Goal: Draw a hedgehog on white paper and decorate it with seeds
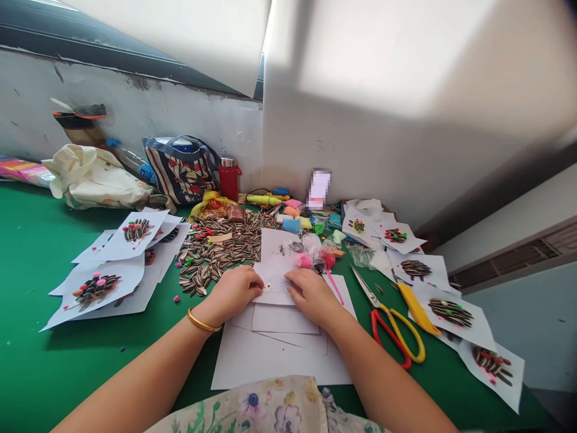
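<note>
A small white sheet of paper point(274, 298) with a printed hedgehog outline lies in front of me, on top of other sheets. My left hand point(237, 293) has its fingers closed at the sheet's left edge, beside the hedgehog's snout. Curled together, the fingers of my right hand point(313, 296) grip the sheet on its right side and cover part of the drawing. Blank white sheets point(279, 355) are stacked beneath. Striped sunflower seeds point(220, 246) lie in a wide pile beyond my left hand. Past the right hand are small plastic bags of coloured clay point(311, 255).
Scissors point(383, 319) with red and yellow handles lie to the right, near a yellow cutter point(417, 310). Seed-decorated cards point(451, 313) line the right side; more cards point(103, 282) stand left. A red bottle point(229, 179), patterned bag point(180, 171) and phone point(318, 189) are at the back.
</note>
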`<state>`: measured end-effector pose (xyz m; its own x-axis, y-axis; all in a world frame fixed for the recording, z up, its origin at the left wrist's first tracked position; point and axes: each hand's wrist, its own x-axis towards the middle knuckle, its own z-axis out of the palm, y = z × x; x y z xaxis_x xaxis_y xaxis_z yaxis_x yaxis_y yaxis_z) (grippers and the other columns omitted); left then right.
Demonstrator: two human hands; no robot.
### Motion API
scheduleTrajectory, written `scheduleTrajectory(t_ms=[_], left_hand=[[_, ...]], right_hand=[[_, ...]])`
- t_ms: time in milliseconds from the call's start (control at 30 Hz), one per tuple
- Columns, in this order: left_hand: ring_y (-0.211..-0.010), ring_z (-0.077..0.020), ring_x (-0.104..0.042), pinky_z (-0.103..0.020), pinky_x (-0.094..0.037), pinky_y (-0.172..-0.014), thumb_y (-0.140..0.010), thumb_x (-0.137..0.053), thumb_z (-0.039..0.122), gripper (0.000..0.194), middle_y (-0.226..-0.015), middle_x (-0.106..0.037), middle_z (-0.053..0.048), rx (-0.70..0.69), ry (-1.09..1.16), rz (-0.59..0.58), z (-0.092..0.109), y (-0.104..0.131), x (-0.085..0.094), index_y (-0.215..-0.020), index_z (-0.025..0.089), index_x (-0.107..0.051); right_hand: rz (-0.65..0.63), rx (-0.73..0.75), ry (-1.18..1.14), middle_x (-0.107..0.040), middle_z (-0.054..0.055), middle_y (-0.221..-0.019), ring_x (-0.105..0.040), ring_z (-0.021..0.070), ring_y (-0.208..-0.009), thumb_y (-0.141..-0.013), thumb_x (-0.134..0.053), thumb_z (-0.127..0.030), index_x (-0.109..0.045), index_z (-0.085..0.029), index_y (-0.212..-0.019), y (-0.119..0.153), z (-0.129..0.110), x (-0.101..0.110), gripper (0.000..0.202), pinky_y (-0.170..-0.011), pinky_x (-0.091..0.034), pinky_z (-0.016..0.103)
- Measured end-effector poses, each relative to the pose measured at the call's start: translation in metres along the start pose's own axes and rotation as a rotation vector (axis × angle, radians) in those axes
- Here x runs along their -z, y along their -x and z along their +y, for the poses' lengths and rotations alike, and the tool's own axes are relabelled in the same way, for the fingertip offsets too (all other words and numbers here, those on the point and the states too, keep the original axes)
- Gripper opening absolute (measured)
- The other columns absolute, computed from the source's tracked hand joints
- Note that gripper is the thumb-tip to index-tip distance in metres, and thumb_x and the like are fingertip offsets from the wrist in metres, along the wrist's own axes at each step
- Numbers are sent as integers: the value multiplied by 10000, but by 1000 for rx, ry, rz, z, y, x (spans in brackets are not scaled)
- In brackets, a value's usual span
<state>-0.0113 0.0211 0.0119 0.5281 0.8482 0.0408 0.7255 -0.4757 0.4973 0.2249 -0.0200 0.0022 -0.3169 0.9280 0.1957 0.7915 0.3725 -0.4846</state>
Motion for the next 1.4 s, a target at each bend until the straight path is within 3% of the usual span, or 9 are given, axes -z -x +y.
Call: scheduleTrajectory(t_ms=[433, 667, 1000, 1167, 1400], left_hand=[[-934, -184, -636, -266, -478, -841, -851, -554, 145, 277, -983, -706, -33, -58, -6, -100, 4, 7, 16, -983, 250, -773], [-927, -183, -631, -263, -474, -825, -858, -549, 163, 250, -932, -714, -28, -88, -8, -85, 2, 6, 15, -915, 248, -777], [-941, -192, -635, -269, -480, -826, -857, -525, 176, 284, -965, -711, -40, -71, -44, -105, 7, 7, 17, -958, 253, -779], [-941, -204, -640, -300, -484, -862, -866, -470, 139, 354, -998, -712, -68, -44, -79, -60, 6, 6, 14, -1062, 230, -751], [-878, -194, -612, -296, -465, -797, -867, -446, 93, 419, -945, -669, -70, -163, -148, -49, 3, 5, 9, -1118, 274, -728]], right_hand=[[0, 13, -8, -674, 65, -1180, -573, 236, -1126, -878, -582, -193, -647, -219, -1175, 0, 2, -1, 305, -1009, -436, 396], [2, 18, 1, -672, 61, -1186, -570, 237, -1127, -886, -578, -210, -647, -219, -1172, 0, 4, -2, 295, -1008, -435, 395], [3, 18, 2, -673, 71, -1186, -570, 228, -1128, -887, -578, -209, -651, -222, -1165, 0, 3, -1, 287, -1012, -431, 394], [0, 23, 2, -670, 68, -1193, -568, 231, -1132, -892, -575, -217, -648, -221, -1177, 0, 3, -2, 295, -1014, -430, 397], [6, 38, 5, -666, 73, -1200, -566, 234, -1138, -893, -573, -222, -648, -227, -1183, 0, 4, -2, 299, -1010, -433, 406]])
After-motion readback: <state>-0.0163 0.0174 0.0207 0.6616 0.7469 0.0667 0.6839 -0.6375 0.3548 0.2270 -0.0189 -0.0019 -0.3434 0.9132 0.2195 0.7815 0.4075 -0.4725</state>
